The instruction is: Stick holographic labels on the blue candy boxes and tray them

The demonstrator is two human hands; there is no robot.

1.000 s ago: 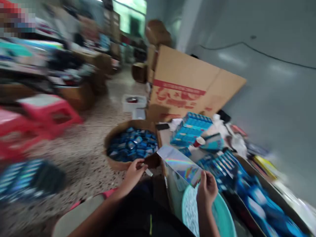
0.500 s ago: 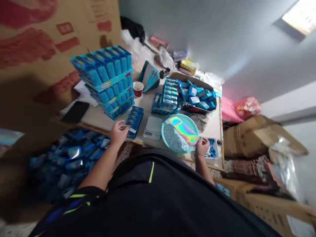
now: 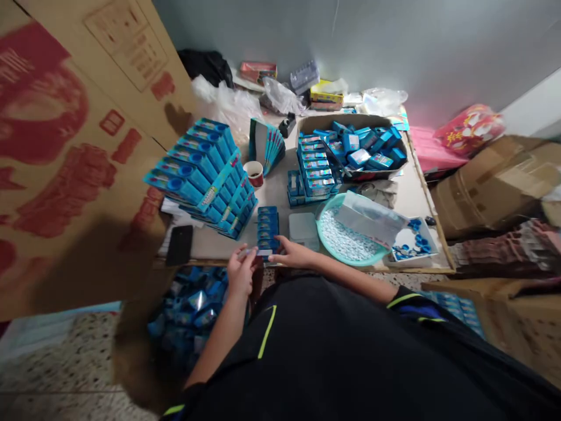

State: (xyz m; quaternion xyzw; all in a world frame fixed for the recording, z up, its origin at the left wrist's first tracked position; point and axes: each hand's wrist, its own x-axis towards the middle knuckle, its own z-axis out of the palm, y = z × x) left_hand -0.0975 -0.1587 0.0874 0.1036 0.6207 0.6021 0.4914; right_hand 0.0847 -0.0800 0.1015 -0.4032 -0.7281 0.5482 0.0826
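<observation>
A row of blue packs point(image 3: 267, 223) stands at the table's front edge, with a small white strip point(image 3: 264, 252) at its near end. My left hand point(image 3: 242, 266) is closed at the left of that end, its fingertips by the strip; what they pinch is too small to name. From the right, my right hand point(image 3: 290, 252) touches the row's near end, thumb and fingers apart. To its right are a pale scale point(image 3: 303, 228) and a turquoise basin point(image 3: 323, 234) of white pellets, with a clear plastic container point(image 3: 370, 217) lying across the basin.
Stacked trays of blue packs point(image 3: 210, 187) rise at the left, beside a paper cup point(image 3: 254, 174) and a black phone point(image 3: 179, 245). An open box point(image 3: 372, 173) of blue packs stands behind the basin. A white tray point(image 3: 425, 242) with blue caps is at the right.
My right hand has left the basin's right side and moved left to the row of packs. The clear container now lies across the basin. The camera view has shifted.
</observation>
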